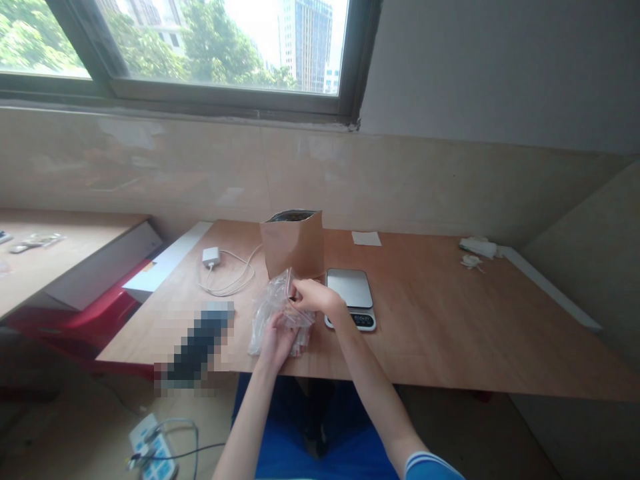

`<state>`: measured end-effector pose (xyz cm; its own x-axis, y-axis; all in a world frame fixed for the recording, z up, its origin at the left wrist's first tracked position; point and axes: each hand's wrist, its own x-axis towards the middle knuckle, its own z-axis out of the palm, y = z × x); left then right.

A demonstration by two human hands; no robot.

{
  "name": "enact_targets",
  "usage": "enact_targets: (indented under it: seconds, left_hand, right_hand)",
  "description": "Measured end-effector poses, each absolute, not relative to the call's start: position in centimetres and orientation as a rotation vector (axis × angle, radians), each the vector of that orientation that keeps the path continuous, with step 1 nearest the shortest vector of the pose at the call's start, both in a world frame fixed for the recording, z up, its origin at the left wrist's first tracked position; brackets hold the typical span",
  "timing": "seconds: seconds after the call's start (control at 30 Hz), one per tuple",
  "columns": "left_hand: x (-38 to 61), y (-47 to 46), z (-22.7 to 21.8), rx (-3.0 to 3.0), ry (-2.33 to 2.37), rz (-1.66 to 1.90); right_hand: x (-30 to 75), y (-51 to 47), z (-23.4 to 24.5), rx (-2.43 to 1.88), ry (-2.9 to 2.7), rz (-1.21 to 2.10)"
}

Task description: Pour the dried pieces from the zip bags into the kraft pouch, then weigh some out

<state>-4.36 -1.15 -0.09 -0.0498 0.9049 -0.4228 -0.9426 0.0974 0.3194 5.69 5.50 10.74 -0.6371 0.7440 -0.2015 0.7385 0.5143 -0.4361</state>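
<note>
Our blue sleeve (431, 468) sits lowest in view, with our arms reaching up over the near edge of the plywood desk (440, 333). Our left hand (277, 343) is closed around the lower part of a clear plastic zip bag (273, 313), and our right hand (311, 297) pinches the bag's upper edge. Just beside the bag stands a digital kitchen scale (351, 293), and behind it an upright kraft paper bag (293, 247). Further left lie a white charger (211, 257), its cable (235, 283) and a pixelated object (197, 343)
</note>
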Motion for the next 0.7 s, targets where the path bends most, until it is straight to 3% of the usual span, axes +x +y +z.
enact_targets:
  seconds: [0.33, 0.7]
  left_hand:
    - [-4.4, -1.3, 0.1, -0.057, 0.598, 1.49]
    - [-4.4, -1.3, -0.2, -0.091, 0.592, 1.482]
  right_hand:
    - [6.3, 5.8, 12.8, -1.243, -2.541, 0.858]
    - [5.2, 11.2, 19.3, -0.697, -1.922, 0.454]
